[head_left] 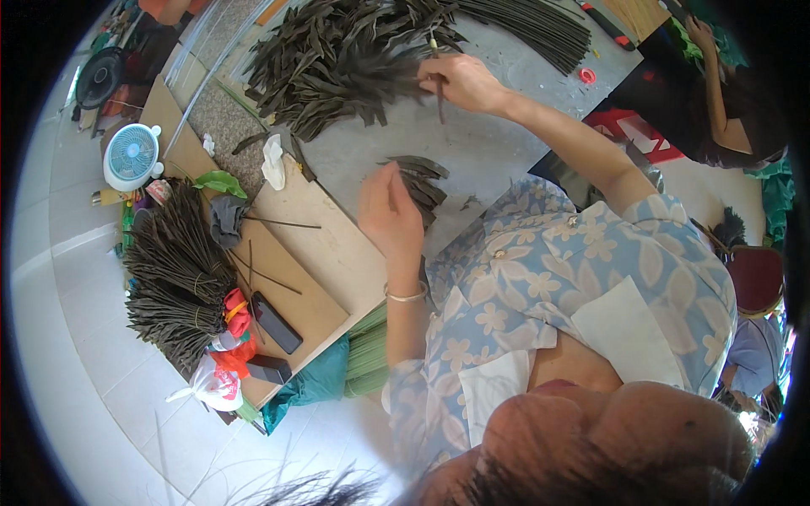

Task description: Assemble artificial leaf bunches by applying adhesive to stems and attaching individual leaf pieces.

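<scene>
My right hand (466, 83) is closed in a pinch over the grey tabletop (337, 173). A thin stick-like thing (434, 44) with a pale band pokes up above its fingers, and a narrow dark end hangs below them; its exact kind is unclear. Just left of this hand spreads a big heap of dark leaf-shaped strips (316, 67), smeared where it is closest. My left hand (392, 207), wearing a bracelet on the wrist, is nearer to me and blurred. It is beside a small pile of dark strips (424, 181); whether its fingers grip one is not visible.
Thin dark stems (540, 29) lie at the far right, near a red tape roll (587, 76). On the left board (304, 253) are stem bundles (181, 261), a black box (277, 322), a grey cloth (227, 221) and a blue fan (132, 156). Another person's arm (715, 80) shows at right.
</scene>
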`<state>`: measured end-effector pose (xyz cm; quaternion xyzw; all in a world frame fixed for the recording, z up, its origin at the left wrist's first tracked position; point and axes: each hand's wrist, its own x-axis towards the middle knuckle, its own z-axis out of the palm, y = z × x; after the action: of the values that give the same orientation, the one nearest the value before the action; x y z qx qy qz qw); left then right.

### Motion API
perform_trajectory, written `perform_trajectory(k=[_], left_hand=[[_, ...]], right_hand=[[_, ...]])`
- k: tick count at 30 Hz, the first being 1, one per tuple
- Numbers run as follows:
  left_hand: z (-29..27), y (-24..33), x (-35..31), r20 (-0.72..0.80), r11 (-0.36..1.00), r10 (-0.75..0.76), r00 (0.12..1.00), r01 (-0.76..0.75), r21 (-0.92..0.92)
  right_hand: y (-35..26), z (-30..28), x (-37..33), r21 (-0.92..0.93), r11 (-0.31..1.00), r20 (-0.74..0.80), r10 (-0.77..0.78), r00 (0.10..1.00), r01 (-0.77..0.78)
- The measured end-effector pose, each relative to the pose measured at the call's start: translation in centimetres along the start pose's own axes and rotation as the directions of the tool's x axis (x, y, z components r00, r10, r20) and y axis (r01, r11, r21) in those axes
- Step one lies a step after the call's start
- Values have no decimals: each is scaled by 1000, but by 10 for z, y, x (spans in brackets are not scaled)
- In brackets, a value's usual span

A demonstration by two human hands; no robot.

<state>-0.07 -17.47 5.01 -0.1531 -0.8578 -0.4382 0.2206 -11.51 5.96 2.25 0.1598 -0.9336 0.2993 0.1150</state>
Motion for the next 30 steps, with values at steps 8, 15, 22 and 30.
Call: perform_trajectory(k=[8,15,22,30], left_hand=[[44,13,27,337,653,-400,852,523,-547],[58,23,23,389,612,-385,837,547,-571],[59,26,18,368,611,-440,819,573,-546],[62,22,14,451,573,-427,784,620,-536]], right_hand=[[-46,-42,-59,752,549,338,155,928,-366],[-41,-35,-79,735,493,355,304,884,-465],[-49,-40,-84,814,505,146,297,944,-285],[-41,-35,-85,847,435,222,233,947,-306]])
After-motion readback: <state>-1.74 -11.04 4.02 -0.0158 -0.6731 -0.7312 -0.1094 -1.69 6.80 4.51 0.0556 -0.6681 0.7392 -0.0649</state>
